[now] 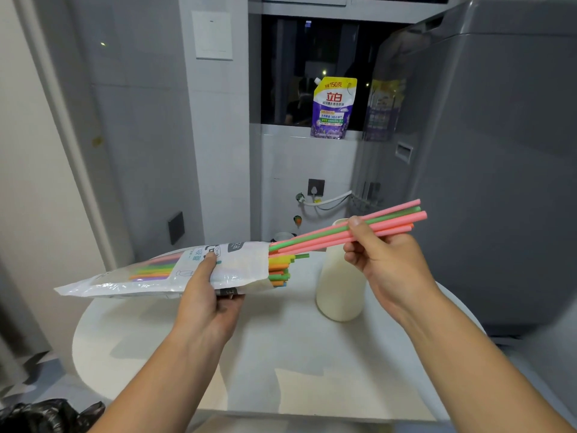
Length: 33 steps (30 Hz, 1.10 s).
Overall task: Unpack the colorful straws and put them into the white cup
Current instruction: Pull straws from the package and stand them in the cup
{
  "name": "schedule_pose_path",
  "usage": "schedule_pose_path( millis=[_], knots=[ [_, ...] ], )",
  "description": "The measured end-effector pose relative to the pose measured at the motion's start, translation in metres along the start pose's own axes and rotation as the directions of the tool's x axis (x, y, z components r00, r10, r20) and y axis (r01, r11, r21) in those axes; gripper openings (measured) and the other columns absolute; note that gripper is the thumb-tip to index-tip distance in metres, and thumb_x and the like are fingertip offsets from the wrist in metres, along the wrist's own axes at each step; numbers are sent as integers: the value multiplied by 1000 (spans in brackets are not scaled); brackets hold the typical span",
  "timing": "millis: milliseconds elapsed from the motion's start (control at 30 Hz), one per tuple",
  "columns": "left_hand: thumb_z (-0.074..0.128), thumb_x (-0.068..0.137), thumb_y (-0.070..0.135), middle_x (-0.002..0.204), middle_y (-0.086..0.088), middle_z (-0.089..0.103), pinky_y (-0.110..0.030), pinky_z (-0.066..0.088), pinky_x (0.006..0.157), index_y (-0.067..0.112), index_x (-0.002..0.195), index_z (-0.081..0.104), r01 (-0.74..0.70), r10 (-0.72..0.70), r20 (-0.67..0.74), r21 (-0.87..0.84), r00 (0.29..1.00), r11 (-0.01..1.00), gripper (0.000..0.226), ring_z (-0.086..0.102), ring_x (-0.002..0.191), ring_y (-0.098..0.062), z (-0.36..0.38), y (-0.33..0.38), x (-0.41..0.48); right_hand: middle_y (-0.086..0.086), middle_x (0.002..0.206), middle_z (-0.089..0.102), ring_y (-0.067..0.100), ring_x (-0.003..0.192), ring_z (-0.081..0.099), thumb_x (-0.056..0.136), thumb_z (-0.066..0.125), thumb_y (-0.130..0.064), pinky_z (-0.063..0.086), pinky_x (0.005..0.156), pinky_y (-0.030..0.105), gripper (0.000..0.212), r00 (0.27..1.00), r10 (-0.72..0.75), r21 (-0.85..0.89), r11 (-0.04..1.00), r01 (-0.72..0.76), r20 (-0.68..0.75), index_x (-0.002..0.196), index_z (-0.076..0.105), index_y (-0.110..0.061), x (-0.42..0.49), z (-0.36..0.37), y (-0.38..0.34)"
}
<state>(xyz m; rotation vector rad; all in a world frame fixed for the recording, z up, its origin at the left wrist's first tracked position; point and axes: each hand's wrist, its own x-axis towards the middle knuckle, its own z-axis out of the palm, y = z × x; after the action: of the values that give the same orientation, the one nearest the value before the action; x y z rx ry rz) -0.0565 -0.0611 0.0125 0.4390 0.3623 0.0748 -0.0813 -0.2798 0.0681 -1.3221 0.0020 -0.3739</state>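
Right hand (385,256) pinches small bunch of pink and green straws (368,228), half drawn from bag mouth, tips pointing far right. Left hand (207,295) clamped round straw bag (162,275), held level above round table (281,370). White cup (338,285) stands on table right of bag, behind pulled bunch; no straws visible inside. Progress: bag open, first bunch nearly out. Left: most straws in bag, none in cup.

Bare forearms — no sleeves, jewelry.
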Motion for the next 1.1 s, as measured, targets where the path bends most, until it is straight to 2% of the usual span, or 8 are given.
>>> schedule_pose_path(
  millis=[100,200,400,600,733,800,933,1100],
  knots=[
    [71,95,15,113,-3,79,-35,65,69,17,133,63,-4,4,2,-1,1000,1000,40,78,96,-16,2,-1,2,31,97,71,13,61,60,93,68,-19,54,62,24,28,1000,-17,-27,1000,17,-9,103,71,7,6,-8,-4],
    [71,95,15,113,-3,79,-36,65,69,18,133,62,1,-1,1,11,1000,1000,39,77,96,-16,3,-6,3,33,109,70,13,61,59,94,67,-20,54,63,25,28,1000,-19,-51,999,18,-16,103,70,7,9,-14,-7],
    [70,95,15,115,-1,79,-34,65,70,19,135,62,-16,16,1,2,1000,1000,40,77,96,-14,1,-5,8,6,65,63,16,58,57,94,67,-17,57,66,30,17,997,-21,-76,997,16,-74,89,70,-1,12,-26,-26],
    [70,95,16,113,1,80,-31,64,75,20,133,63,-17,17,-8,2,1000,1000,39,77,93,-12,3,-6,12,-1,61,64,12,57,59,93,69,-16,55,56,21,13,991,-55,-121,992,40,-126,87,71,-5,17,-38,-53],
    [71,95,21,82,7,81,-24,46,68,22,129,64,3,-4,20,23,1000,1000,35,73,76,-7,2,-14,10,-3,59,64,10,56,59,93,69,-16,54,56,20,13,981,-107,-131,988,86,-161,85,70,-7,20,-47,-74],
    [70,95,21,78,8,80,-23,49,69,23,125,65,9,-10,22,39,1000,999,30,73,69,-6,3,-17,10,0,63,63,11,56,58,93,68,-15,54,56,20,12,973,-141,-143,983,116,-184,85,69,-7,23,-51,-87],
    [71,95,19,99,3,80,-29,59,83,22,124,63,20,-20,5,75,1000,997,31,75,88,-13,7,-24,3,4,71,61,10,57,58,94,68,-15,55,55,18,11,958,-203,-245,958,151,-203,87,67,-5,26,-60,-111],
    [69,96,16,118,-3,75,-39,59,85,22,115,64,46,-49,24,101,999,994,20,73,96,-16,10,-38,-8,9,80,63,14,64,59,94,68,-15,57,55,17,16,946,-236,-366,920,143,-222,99,67,0,30,-67,-121]
  ],
)
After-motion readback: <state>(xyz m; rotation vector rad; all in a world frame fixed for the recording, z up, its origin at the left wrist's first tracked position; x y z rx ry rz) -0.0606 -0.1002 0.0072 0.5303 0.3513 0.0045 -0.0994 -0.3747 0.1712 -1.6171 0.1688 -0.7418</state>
